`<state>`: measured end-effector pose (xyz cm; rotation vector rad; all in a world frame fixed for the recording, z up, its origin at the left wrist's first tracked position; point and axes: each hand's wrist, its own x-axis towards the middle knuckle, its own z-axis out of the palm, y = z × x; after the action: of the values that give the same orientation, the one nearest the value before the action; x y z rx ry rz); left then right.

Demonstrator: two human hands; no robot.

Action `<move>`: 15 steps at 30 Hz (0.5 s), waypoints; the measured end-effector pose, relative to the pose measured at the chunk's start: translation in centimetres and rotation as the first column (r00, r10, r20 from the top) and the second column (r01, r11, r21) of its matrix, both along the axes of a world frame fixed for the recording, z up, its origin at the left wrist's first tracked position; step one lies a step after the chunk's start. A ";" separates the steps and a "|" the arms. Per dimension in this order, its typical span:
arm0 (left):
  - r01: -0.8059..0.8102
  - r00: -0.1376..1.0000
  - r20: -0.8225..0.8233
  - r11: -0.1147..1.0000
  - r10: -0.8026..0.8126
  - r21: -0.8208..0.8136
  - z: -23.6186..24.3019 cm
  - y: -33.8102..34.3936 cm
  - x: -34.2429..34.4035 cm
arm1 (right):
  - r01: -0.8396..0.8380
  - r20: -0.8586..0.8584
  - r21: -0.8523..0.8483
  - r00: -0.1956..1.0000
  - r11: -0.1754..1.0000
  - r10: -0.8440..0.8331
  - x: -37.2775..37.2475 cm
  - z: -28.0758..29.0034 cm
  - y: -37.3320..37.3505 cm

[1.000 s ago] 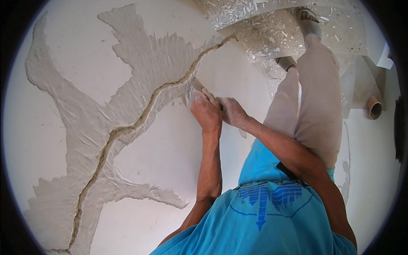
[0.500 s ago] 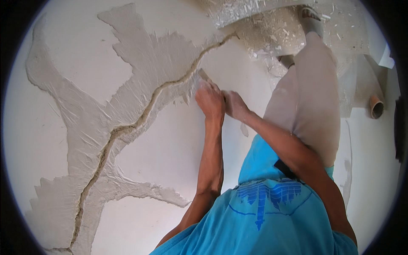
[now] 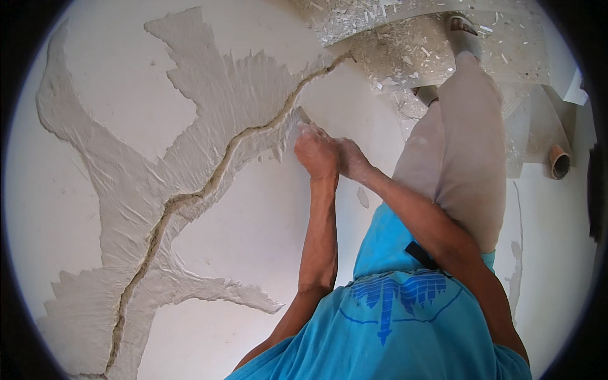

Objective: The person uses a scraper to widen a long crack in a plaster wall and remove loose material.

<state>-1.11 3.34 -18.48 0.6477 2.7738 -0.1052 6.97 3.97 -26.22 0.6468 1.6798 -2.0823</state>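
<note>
A white wall [image 3: 234,215] carries a rough grey stripped area [image 3: 126,171] where its surface layer is gone. Through that area runs a long, jagged brown crack [image 3: 218,168]. My left hand [image 3: 315,151] is closed around a scraper [image 3: 303,115], whose short grey blade end pokes out past the fingers. The blade rests at the rim of the stripped area, just below the upper part of the crack. Tucked behind the left, my right hand [image 3: 353,158] is closed too, apparently on the scraper's handle; its fingers are mostly hidden. Pale dust coats both hands.
My legs [image 3: 468,152] stand at the right, on a floor [image 3: 405,47] strewn with white flakes. An orange-brown pipe end [image 3: 560,162] sits farther right. A small grey bare patch [image 3: 363,197] marks the wall near my right forearm.
Both hands have shifted very slightly right and down, still together on the scraper. The stripped area looks much the same.
</note>
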 end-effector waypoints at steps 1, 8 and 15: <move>-0.068 0.997 0.044 0.998 0.068 -0.007 0.2 0.0 0.2 | -0.026 0.011 0.001 1.000 1.000 0.026 0.0 0.0 0.2; -0.037 0.997 -0.068 0.999 0.037 0.006 -3.8 1.5 -2.2 | 0.089 -0.044 0.115 0.995 0.989 -0.084 -1.5 -2.6 0.6; -0.082 0.996 -0.036 0.996 0.083 0.035 0.2 0.4 0.5 | 0.140 -0.024 0.000 0.990 0.990 -0.140 0.5 -0.3 1.1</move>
<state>-0.59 3.73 -18.24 0.5432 2.8391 -0.0541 7.44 5.09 -26.56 0.7637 1.6938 -2.1927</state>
